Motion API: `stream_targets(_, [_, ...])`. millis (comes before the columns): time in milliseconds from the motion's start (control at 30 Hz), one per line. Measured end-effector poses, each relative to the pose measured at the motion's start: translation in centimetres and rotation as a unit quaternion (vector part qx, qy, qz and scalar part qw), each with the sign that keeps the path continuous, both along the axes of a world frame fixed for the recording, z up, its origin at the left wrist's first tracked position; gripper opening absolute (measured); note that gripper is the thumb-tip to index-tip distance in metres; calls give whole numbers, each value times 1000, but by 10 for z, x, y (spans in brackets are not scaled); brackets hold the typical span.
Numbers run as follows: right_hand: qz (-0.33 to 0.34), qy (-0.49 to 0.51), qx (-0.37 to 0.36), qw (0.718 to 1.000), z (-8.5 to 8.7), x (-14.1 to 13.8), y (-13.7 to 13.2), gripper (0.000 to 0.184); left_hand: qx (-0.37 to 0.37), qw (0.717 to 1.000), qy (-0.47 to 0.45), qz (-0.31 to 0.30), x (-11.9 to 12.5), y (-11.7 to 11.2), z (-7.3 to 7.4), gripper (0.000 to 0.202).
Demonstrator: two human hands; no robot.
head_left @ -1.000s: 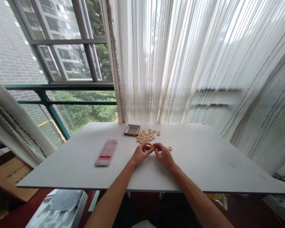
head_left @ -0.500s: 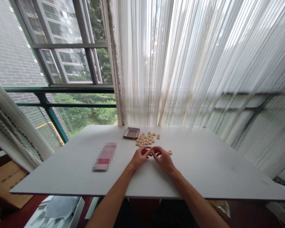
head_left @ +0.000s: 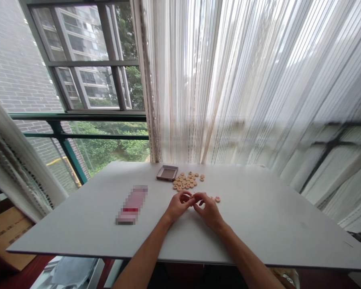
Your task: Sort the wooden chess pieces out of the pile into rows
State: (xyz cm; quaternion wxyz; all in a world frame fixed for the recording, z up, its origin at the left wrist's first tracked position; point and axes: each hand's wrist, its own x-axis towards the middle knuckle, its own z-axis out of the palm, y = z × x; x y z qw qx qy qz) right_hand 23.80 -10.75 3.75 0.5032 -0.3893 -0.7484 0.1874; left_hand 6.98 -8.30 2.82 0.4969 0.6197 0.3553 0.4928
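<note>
My left hand and my right hand meet above the white table, fingertips together. Pinched between them is a small round Chinese chess piece, mostly covered by the fingers. Just beyond lies a loose cluster of wooden Chinese chess pieces, some with red or dark characters showing and others plain side up. Right of my right hand rests a piece with a red mark; another beside it is partly hidden by that hand.
A shallow open box stands at the back, left of the cluster. Farther left on the white table lies a blurred-out pink, flat object. Sheer curtains hang behind the far edge, and a cardboard box sits below at left.
The whole scene sits slightly lower in view. My hands stay joined on the piece, which is now more covered by the fingers.
</note>
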Motion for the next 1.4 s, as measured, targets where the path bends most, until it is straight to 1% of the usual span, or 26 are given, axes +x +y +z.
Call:
stream_targets(100, [9, -16, 10, 1000, 0, -1, -1, 21, 1, 1000, -1, 4, 0, 0, -1, 39])
stream_targets(233, [-6, -32, 21, 999, 0, -2, -2, 17, 3, 1000, -5, 6, 0, 0, -4, 37])
stream_targets(400, [-19, -43, 22, 999, -2, -3, -1, 10, -5, 999, -26, -18, 1, -1, -4, 37])
stream_targets(500, [-22, -40, 17, 999, -3, -3, 0, 8, 6, 1000, -9, -4, 1, 0, -3, 36])
stream_targets(667, [-31, -25, 9, 999, -2, -3, 0, 14, 16, 1000, 18, 19, 1, 2, -4, 36])
stream_targets(933, [-38, -15, -7, 999, 2, -1, -2, 17, -4, 1000, 9, -11, 2, -1, -2, 39])
stream_targets(1200, [-28, 0, -20, 999, 2, -2, -1, 15, 10, 1000, 5, -1, 2, 0, -3, 39])
stream_targets(1400, [-32, 22, -40, 998, 0, -1, 2, 17, 20, 999, 13, -25, 2, 0, -4, 40])
